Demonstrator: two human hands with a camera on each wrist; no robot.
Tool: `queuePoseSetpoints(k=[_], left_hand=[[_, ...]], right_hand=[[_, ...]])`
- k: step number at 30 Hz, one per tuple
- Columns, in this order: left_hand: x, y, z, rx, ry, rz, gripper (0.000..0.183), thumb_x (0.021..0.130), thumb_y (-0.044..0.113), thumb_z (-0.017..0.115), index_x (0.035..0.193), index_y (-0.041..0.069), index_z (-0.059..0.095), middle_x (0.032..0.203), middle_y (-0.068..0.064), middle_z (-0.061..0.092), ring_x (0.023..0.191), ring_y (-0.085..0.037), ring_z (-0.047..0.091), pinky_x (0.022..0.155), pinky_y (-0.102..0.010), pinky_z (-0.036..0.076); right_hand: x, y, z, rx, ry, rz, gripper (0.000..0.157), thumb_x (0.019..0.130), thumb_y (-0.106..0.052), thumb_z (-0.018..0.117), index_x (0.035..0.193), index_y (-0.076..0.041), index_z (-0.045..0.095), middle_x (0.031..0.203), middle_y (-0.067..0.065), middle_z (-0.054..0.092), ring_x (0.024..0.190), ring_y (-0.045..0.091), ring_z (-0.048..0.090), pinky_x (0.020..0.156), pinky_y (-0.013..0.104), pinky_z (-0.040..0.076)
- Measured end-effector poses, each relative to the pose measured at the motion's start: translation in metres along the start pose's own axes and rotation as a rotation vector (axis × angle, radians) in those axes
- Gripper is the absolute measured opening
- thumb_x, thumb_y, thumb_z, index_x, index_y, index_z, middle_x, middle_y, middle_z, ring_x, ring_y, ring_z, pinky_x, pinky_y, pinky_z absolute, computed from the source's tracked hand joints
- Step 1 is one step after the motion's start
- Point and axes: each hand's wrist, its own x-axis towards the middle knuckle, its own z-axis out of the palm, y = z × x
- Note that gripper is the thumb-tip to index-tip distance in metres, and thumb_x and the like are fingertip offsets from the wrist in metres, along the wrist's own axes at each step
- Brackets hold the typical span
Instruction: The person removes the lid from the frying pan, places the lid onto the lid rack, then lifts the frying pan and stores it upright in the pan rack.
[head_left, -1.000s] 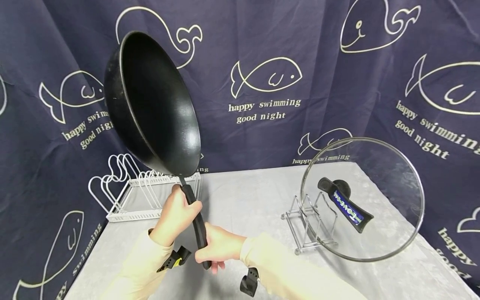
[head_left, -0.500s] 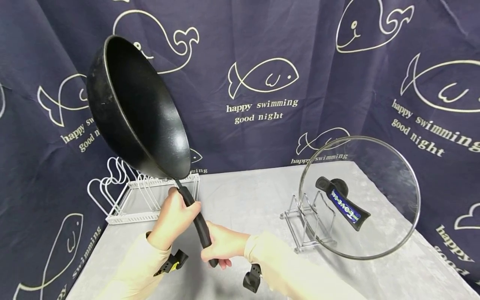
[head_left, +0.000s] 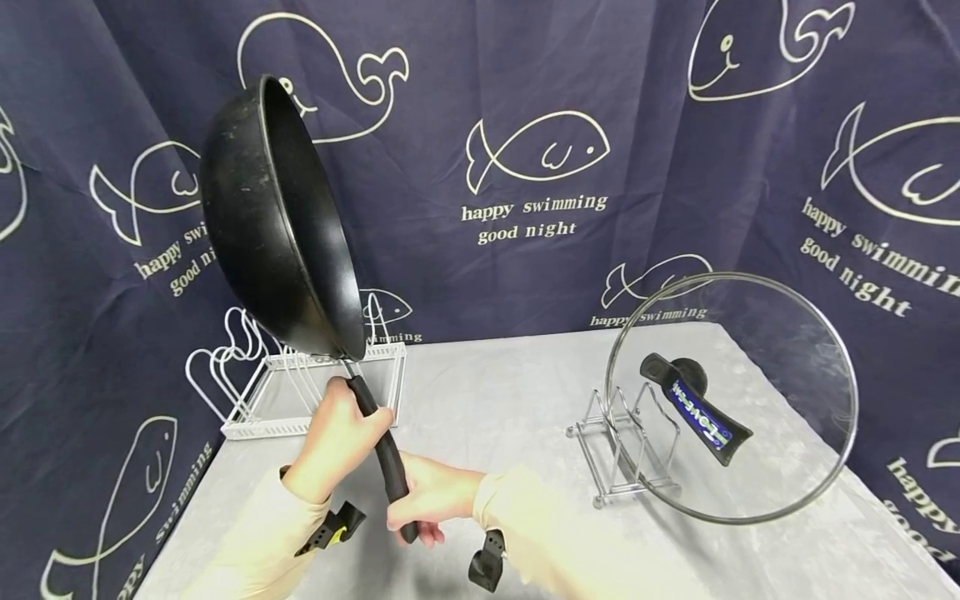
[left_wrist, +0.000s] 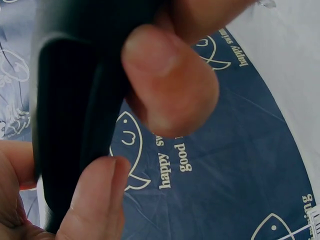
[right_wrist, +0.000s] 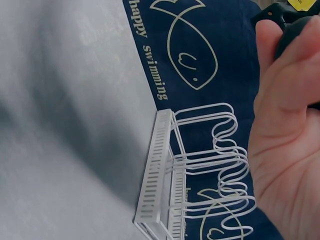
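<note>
In the head view a black wok (head_left: 258,225) is held up by its long black handle (head_left: 390,462). It stands nearly on edge, its mouth turned right and much of its scuffed outer side showing. My left hand (head_left: 337,437) grips the handle close to the bowl. Lower down, my right hand (head_left: 438,498) holds the handle near its end. The left wrist view shows the dark handle (left_wrist: 70,115) up close between fingers and thumbs. At the right edge of the right wrist view, curled fingers (right_wrist: 292,85) of my right hand wrap a dark piece of the handle.
Behind and below the wok stands a white wire rack (head_left: 273,429) on the grey-white table (head_left: 495,400). To the right, a small metal wire rack (head_left: 626,487) supports a large glass lid (head_left: 787,400) with a black handle. A navy fish-print cloth (head_left: 540,283) hangs around the table.
The wok has swivelled about its handle, so less of its inside and more of its outer side shows. Both hands keep their grip. The lid and racks stay in place.
</note>
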Motion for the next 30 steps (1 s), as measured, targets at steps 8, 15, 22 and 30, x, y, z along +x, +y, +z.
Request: queuePoseSetpoints(k=[8,15,22,30], left_hand=[[-0.003,-0.004,-0.006,0.029,0.002,-0.009,0.029,0.07,0.009,0.061,0.087,-0.003,0.04,0.068,-0.009,0.045,0.061,-0.027,0.047,0.058,-0.038,0.041],[-0.005,-0.005,-0.006,0.039,0.01,0.012,0.025,0.07,0.007,0.059,0.084,-0.001,0.039,0.067,-0.008,0.043,0.06,-0.028,0.047,0.059,-0.04,0.042],[-0.006,-0.006,-0.006,0.032,0.024,0.002,0.027,0.069,0.007,0.059,0.085,-0.002,0.04,0.066,-0.009,0.044,0.06,-0.028,0.048,0.058,-0.039,0.041],[-0.006,-0.012,-0.002,0.035,0.048,0.028,0.025,0.068,0.01,0.059,0.082,-0.001,0.041,0.066,-0.011,0.046,0.058,-0.029,0.048,0.056,-0.043,0.041]], right_hand=[[0.007,0.001,0.007,0.058,-0.096,-0.041,0.013,0.078,0.01,0.049,0.088,0.002,0.047,0.056,0.01,0.059,0.034,0.005,0.046,0.033,0.02,0.036],[0.012,0.002,0.009,0.098,-0.151,-0.069,0.01,0.077,0.011,0.047,0.069,0.016,0.05,0.054,0.003,0.058,0.032,0.006,0.043,0.032,0.022,0.032],[0.014,0.004,0.01,0.113,-0.166,-0.039,0.017,0.077,0.008,0.048,0.09,0.001,0.04,0.057,0.002,0.059,0.033,0.006,0.044,0.033,0.022,0.031],[0.016,0.01,0.015,0.213,-0.185,-0.022,0.016,0.078,0.008,0.045,0.092,0.005,0.037,0.06,-0.001,0.058,0.034,0.004,0.044,0.034,0.019,0.031]])
